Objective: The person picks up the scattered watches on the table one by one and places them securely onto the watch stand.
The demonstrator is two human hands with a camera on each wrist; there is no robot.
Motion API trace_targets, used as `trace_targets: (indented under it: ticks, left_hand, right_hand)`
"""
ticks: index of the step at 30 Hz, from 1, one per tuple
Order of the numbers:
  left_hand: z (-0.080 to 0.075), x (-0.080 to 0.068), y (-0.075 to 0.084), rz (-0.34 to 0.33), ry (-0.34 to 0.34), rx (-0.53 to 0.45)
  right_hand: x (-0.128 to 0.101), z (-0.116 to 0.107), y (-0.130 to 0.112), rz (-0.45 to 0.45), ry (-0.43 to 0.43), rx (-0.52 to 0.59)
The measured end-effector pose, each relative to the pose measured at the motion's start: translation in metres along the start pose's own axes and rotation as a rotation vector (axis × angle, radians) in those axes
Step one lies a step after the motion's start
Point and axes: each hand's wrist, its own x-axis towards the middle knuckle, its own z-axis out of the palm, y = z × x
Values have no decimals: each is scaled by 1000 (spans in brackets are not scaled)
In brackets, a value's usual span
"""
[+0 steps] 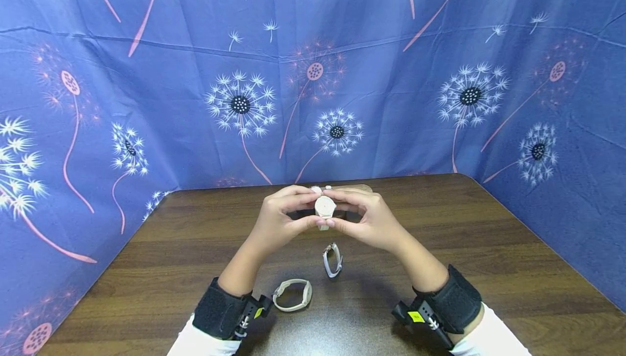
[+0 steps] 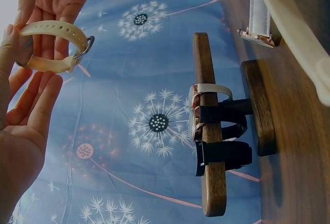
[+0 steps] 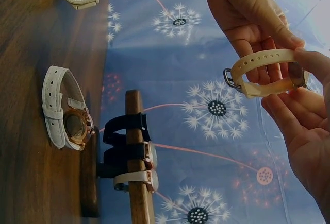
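A cream-strapped watch (image 1: 325, 207) is held up in front of me between both hands, its pale round dial facing me. My left hand (image 1: 280, 216) pinches it from the left, thumb low and fingers along the top. From the opposite side my right hand (image 1: 368, 216) pinches it the same way. In the left wrist view the strap (image 2: 58, 66) forms a loop, with its metal buckle at the far end from the dial. The right wrist view shows the row of holes along the strap (image 3: 265, 57).
Behind the hands a wooden watch stand (image 2: 214, 195) carries a white-strapped watch (image 2: 214, 88) and two dark-strapped watches (image 2: 227, 154). On the brown table (image 1: 195, 269), nearer me, lie a white-strapped watch (image 3: 54, 113) and another cream watch (image 1: 291, 308). A blue dandelion-print cloth (image 1: 391, 73) hangs behind.
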Motion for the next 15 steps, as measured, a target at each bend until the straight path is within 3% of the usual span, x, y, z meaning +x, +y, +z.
trace_targets:
  ticks: [6, 11, 15]
  left_hand:
    - [1, 0, 1, 0, 0, -12]
    - [1, 0, -1, -58, -4, -70]
    - [-4, -1, -5, -100, 24, -44]
  right_hand:
    - [1, 0, -1, 17, 9, -21]
    - [1, -2, 3, 16, 33, -55]
    - [0, -7, 9, 36, 56, -45]
